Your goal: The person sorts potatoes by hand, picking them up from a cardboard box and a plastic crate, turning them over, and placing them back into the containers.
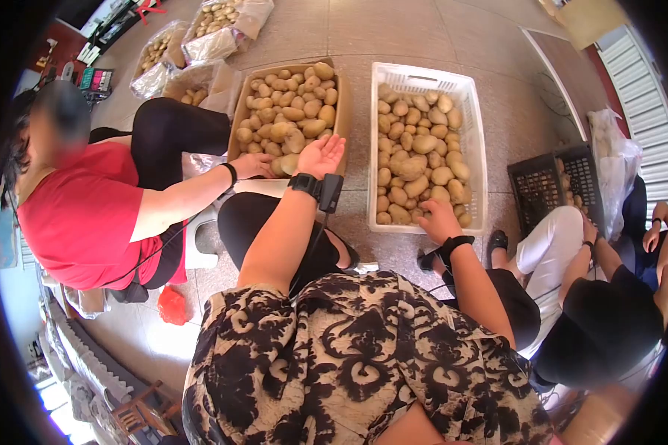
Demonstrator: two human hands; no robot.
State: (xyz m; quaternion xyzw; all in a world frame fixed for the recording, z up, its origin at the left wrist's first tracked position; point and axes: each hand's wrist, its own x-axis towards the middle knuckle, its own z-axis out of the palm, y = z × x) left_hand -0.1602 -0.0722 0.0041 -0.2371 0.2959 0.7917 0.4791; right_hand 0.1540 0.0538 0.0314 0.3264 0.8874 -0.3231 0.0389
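Note:
My left hand (pixel 322 156) is palm up with its fingers stretched out over the near right corner of a cardboard box (pixel 343 111) full of potatoes. Nothing lies on that palm, and a potato (pixel 289 163) sits just left of it. Inside the near end of a white plastic crate (pixel 479 148), my right hand (pixel 439 221) has its fingers bent against a potato (pixel 439 195); its fingertips are partly hidden. Many more potatoes (pixel 412 167) fill this crate. Both my wrists wear black bands.
At left, a person in a red top (pixel 89 215) has a hand (pixel 252 166) at the box's near left edge. Bags of potatoes (pixel 214 21) stand behind. On the right are a black crate (pixel 534 189) and other seated people. A red plastic bag (pixel 172 305) lies on the floor.

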